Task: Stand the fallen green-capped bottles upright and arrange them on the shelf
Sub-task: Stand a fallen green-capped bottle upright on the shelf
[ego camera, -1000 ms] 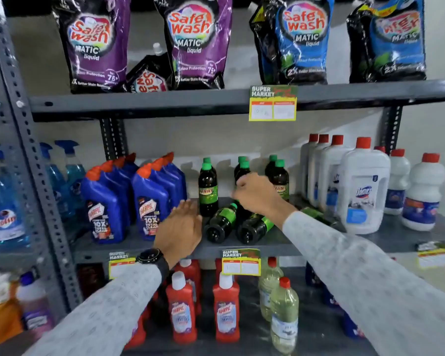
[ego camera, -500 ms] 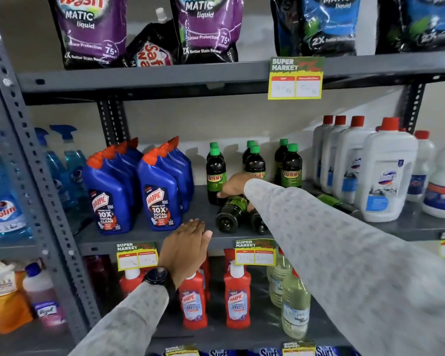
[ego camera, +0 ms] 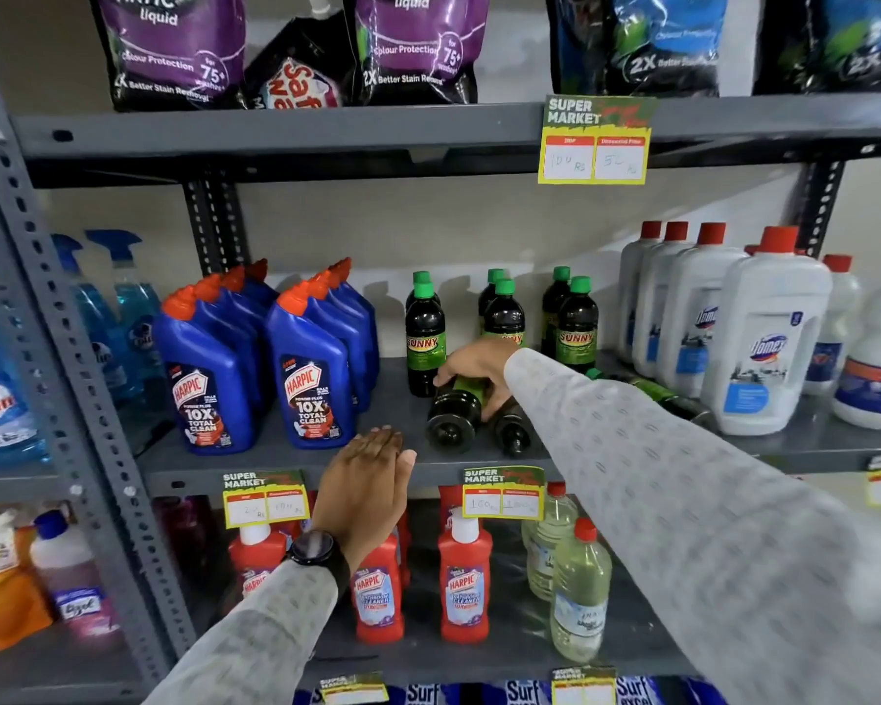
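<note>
While right hand (ego camera: 471, 371) grips, 3 fallen bottles (ego camera: 453, 412), 6 upright (ego camera: 424, 333)

Even, fairly bright light is falling from above and in front, and the green-capped bottles (ego camera: 576, 318) are casting soft grey shadows on the pale back wall (ego camera: 453, 231). The underside of the upper shelf (ego camera: 286, 167) is sitting in deep shade. Glare is showing on the purple pouches (ego camera: 174, 48). The wide lens is bowing the left upright (ego camera: 72, 358), and the right sleeve (ego camera: 733, 526) near the lower corner is blurring.
</note>
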Motion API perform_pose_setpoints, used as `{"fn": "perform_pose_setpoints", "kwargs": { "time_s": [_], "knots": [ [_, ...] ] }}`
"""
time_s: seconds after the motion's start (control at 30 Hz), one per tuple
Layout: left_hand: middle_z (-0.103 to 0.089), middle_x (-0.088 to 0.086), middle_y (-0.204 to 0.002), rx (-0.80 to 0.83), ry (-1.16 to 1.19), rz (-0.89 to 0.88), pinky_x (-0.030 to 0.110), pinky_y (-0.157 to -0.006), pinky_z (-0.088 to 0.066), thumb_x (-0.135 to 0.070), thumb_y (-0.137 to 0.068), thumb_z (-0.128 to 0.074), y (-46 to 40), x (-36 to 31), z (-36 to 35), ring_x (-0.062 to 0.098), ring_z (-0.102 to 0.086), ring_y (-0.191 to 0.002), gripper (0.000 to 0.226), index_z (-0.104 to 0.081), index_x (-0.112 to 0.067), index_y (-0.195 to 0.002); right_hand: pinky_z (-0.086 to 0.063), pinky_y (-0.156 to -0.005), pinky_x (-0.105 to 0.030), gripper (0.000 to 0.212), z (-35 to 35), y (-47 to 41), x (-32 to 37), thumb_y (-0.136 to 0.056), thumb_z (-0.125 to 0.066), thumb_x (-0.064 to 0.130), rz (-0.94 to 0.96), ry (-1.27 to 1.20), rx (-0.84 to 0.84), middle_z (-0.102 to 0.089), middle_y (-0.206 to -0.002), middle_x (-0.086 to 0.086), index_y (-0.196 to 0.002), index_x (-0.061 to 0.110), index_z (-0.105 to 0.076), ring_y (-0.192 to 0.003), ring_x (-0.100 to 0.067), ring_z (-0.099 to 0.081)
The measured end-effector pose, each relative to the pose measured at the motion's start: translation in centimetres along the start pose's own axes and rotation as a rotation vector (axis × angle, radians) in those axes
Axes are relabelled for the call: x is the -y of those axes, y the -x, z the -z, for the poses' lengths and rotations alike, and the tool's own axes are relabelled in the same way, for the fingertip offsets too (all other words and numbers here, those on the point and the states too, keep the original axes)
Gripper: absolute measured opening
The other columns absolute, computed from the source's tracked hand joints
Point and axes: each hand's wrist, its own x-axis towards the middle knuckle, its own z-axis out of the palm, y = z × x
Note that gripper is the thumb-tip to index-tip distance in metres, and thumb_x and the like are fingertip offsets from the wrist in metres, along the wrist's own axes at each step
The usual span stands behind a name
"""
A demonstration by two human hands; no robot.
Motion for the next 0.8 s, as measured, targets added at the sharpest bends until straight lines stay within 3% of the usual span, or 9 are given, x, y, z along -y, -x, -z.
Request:
{"fn": "perform_pose_setpoints", "kwargs": {
  "time_s": [0.1, 0.17, 0.27, 0.37, 0.5, 0.63, 0.8],
  "knots": [
    [-0.062, 0.010, -0.141, -0.010, 0.017, 0.010, 0.040, -0.115, -0.041, -0.048, -0.104, -0.019, 0.0, -0.5, -0.6, 0.022, -0.056, -0.133, 0.066, -0.061, -0.009, -0.136, -0.065, -0.063, -0.047, 0.053, 1.7, 1.0, 0.1, -0.080, -0.086, 0.032, 0.140, -0.064, -0.129, -0.063, -0.115, -0.015, -0.116, 0.007, -0.056, -0.087, -0.038, -0.068],
    [-0.061, 0.010, -0.143, -0.004, 0.036, 0.017, 0.040, -0.116, -0.039, -0.049, -0.104, -0.019, 0.1, -0.7, -0.9, 0.022, -0.054, -0.135, 0.067, -0.060, -0.009, -0.138, -0.066, -0.060, -0.045, 0.064, 2.4, 1.5, 0.0, -0.069, -0.089, 0.041, 0.252, -0.109, -0.262, -0.068, -0.110, -0.011, -0.116, 0.009, -0.060, -0.091, -0.033, -0.070],
    [-0.059, 0.010, -0.145, -0.013, 0.040, 0.033, 0.039, -0.118, -0.037, -0.050, -0.104, -0.018, -0.1, -0.5, -0.9, 0.022, -0.053, -0.136, 0.068, -0.058, -0.009, -0.139, -0.061, -0.077, -0.038, 0.081, 1.9, 2.0, -0.2, -0.061, -0.087, 0.050, 0.401, -0.058, -0.429, -0.068, -0.113, -0.003, -0.126, 0.015, -0.053, -0.104, -0.026, -0.066],
    [-0.059, 0.010, -0.145, -0.014, 0.027, 0.043, 0.039, -0.118, -0.037, -0.051, -0.103, -0.017, -0.6, -0.5, -0.5, 0.022, -0.052, -0.137, 0.069, -0.057, -0.008, -0.140, -0.052, -0.083, -0.034, 0.077, 0.5, 1.9, -1.0, -0.067, -0.086, 0.043, 0.529, 0.019, -0.523, -0.069, -0.115, -0.004, -0.129, 0.015, -0.049, -0.105, -0.026, -0.066],
    [-0.057, 0.009, -0.148, 0.013, 0.015, 0.043, 0.036, -0.119, -0.033, -0.051, -0.102, -0.013, -0.6, -1.0, -0.4, 0.021, -0.049, -0.139, 0.071, -0.054, -0.010, -0.142, -0.057, -0.085, -0.041, 0.070, -1.3, 1.4, -2.7, -0.067, -0.089, 0.042, 0.554, 0.072, -0.501, -0.069, -0.107, -0.004, -0.117, 0.016, -0.047, -0.099, -0.028, -0.069],
    [-0.054, 0.009, -0.150, 0.044, -0.002, 0.031, 0.037, -0.120, -0.031, -0.050, -0.103, -0.013, -0.2, -1.2, -0.5, 0.021, -0.047, -0.141, 0.069, -0.052, -0.010, -0.144, -0.051, -0.083, -0.034, 0.078, -2.2, 1.4, -4.0, -0.070, -0.091, 0.037, 0.543, 0.041, -0.495, -0.068, -0.114, -0.006, -0.129, 0.015, -0.045, -0.103, -0.027, -0.066],
    [-0.054, 0.008, -0.150, 0.032, -0.009, 0.043, 0.036, -0.120, -0.031, -0.051, -0.102, -0.012, 0.0, -0.8, -0.3, 0.020, -0.047, -0.141, 0.070, -0.052, -0.011, -0.145, -0.050, -0.081, -0.035, 0.082, -2.7, 1.1, -3.4, -0.069, -0.091, 0.042, 0.532, 0.092, -0.470, -0.066, -0.116, -0.007, -0.129, 0.016, -0.042, -0.106, -0.029, -0.066]
  ]
}}
